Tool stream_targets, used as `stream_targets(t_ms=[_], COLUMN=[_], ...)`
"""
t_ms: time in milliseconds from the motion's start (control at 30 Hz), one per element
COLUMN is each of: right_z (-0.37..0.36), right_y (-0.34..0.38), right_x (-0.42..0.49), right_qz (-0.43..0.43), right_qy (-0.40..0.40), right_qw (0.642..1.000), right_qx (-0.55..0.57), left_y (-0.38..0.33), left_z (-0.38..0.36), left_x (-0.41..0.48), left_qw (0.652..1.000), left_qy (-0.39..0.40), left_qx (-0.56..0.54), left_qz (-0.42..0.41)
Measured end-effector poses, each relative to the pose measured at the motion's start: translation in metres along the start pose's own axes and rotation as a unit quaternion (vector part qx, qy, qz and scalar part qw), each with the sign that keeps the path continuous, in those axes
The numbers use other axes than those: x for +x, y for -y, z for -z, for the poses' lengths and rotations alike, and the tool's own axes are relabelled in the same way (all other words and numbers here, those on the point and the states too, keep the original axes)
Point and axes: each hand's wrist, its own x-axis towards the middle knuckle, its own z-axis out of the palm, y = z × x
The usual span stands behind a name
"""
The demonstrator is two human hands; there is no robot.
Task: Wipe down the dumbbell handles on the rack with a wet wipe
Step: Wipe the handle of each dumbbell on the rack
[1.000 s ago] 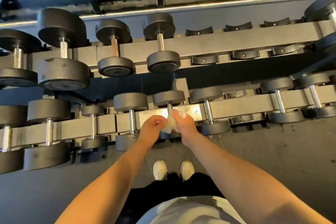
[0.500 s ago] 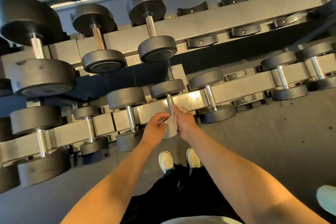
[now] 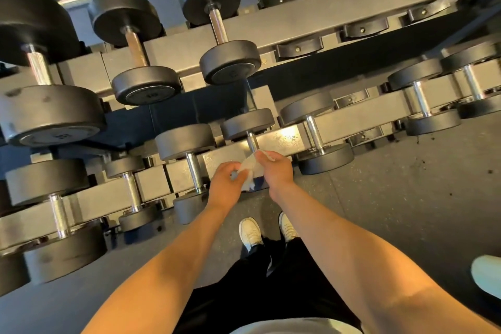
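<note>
Both hands meet at the small dumbbell (image 3: 248, 123) on the lower rail of the rack (image 3: 360, 114), dead ahead above the white shoes (image 3: 250, 233). Right hand (image 3: 276, 171) has its fingers curled in and pinched on the top edge of the wet wipe (image 3: 250, 172), right at the low end of that dumbbell's chrome handle (image 3: 252, 141). Left hand (image 3: 226, 187), just left of the handle, has fingers bent and closed loosely on the wipe's left side; can't tell how tight. Wipe is white, thin, crumpled, hanging between the two hands and covering the lower part of the handle; whether it wraps fully around can't be told. Handle is shiny metal, short cylinder. Dumbbell heads are matte black round discs, smooth. Rack rails are grey flat metal, scuffed, with a bright glare patch just right of the handle. Empty black curved cradles (image 3: 299, 49) sit on the upper rail, up and right of the handle. Floor (image 3: 406, 198) is dark speckled rubber.
</note>
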Motion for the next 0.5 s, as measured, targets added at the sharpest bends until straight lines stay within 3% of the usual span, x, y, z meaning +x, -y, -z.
stream_targets(t_ms=[100, 233, 500], right_z=[0.004, 0.007, 0.01], right_y=[0.003, 0.003, 0.015], right_x=[-0.003, -0.007, -0.015], right_qz=[0.056, 0.14, 0.209], right_qy=[-0.039, -0.029, -0.024], right_qw=[0.997, 0.986, 0.958], right_qx=[-0.024, -0.084, -0.193], left_y=[-0.005, -0.009, -0.024], left_z=[0.01, 0.019, 0.033], left_x=[0.001, 0.002, 0.002], left_qw=[0.999, 0.997, 0.996], left_qy=[-0.047, -0.07, -0.053], left_qx=[-0.013, 0.019, 0.052], left_qz=[0.001, 0.0, 0.051])
